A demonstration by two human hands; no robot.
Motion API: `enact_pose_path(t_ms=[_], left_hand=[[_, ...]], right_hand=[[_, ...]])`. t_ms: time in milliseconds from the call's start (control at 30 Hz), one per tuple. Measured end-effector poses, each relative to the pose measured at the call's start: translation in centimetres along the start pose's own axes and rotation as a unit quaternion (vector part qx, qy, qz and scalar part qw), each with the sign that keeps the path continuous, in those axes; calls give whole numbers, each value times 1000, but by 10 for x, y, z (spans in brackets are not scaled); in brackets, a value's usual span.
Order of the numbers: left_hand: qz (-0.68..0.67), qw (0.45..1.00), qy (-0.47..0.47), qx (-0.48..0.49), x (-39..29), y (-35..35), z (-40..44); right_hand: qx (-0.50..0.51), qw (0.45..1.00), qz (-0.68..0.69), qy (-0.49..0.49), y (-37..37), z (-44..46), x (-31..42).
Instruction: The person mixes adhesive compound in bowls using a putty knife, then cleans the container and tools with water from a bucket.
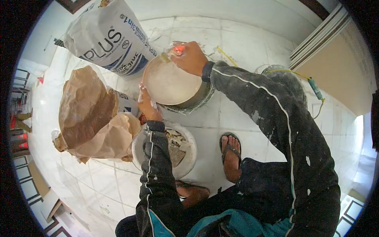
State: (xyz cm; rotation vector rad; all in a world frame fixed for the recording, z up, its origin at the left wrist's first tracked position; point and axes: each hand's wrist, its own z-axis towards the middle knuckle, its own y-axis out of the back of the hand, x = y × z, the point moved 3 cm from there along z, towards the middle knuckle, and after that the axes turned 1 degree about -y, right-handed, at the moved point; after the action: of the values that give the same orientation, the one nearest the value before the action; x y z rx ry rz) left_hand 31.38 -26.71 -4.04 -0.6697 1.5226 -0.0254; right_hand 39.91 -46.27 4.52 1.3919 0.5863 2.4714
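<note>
Head cam only, so I'm reading depth off one view. Right hand (189,58) is at the far rim, fingers curled round an orange-handled tool (179,50); I can't see the working end. Left hand (149,106) is against the near-left rim, smeared white; can't tell whether its fingers wrap under the edge or just press.

The round pale tub (173,85) sits between the hands, overlapping a dark bucket (197,102). I can't tell if it rests on the bucket or is carried by the hands.

Main risk, my call: the tub slips or tips. Causes would be wet residue on the fingers, or the right hand being busy with the tool and leaving the left to steady it alone. Any contents would then land on the tiled floor (244,102), slick near the sandalled foot (231,152).

Second: contamination. Left forearm crosses the white bucket of debris (191,148); a low elbow could drag scraps out. The brown paper bag (85,108) is close by and could get knocked. White PLUS bag (106,39) is just beside the tub; a wide swing could hit it.
</note>
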Motion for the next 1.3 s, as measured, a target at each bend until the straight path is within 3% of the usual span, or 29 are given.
enact_pose_path(t_ms=[67,200,267,300,367,400,467,500,567,700,733,767,800,867,933,1000,1067,1200,1233,1300], left_hand=[[4,1000,-14,-2,-5,-4,-4],[-10,1000,-24,-1,-14,-12,-9],[-1,1000,-7,0,-12,-11,-9],[8,1000,-2,-1,-9,-9,-8],[19,1000,2,-2,-6,-5,-5],[22,1000,-5,8,-6,-3,-3],[24,999,-14,15,-2,2,2],[8,1000,-19,16,4,7,5],[-10,1000,-25,14,3,7,5],[-28,999,16,3,3,7,3],[-37,999,16,17,10,11,6],[-38,999,16,17,20,21,11],[80,993,-74,41,19,25,12],[197,964,-163,67,24,30,14],[-6,999,26,39,8,11,6],[20,998,49,31,12,14,10],[47,996,70,24,11,14,10],[36,998,6,56,0,4,2],[38,997,-4,67,0,4,4],[62,996,-21,64,3,6,10]], right_hand=[[-10,989,-147,26,1,-5,-6],[-22,991,-130,35,1,-20,3],[-17,999,12,-44,-10,-24,-2],[-18,999,13,-45,-13,-25,4],[38,961,195,-194,-24,-28,9],[38,960,197,-193,-29,-29,5],[81,993,72,-40,-38,-28,1],[83,993,73,-39,-32,-25,7],[205,964,111,-126,-19,-25,7],[292,952,86,-24,-5,-27,-2],[293,952,86,-23,0,-26,0],[313,935,138,-91,4,-27,-1],[330,911,188,-158,8,-26,2],[319,911,191,-176,16,-20,14],[308,911,195,-192,8,-16,9],[265,961,52,-61,-11,-6,-8],[211,974,75,-41,-23,-2,-5],[93,993,70,0,-12,1,7],[94,993,70,1,-7,7,11],[195,977,-54,62,2,20,14]])
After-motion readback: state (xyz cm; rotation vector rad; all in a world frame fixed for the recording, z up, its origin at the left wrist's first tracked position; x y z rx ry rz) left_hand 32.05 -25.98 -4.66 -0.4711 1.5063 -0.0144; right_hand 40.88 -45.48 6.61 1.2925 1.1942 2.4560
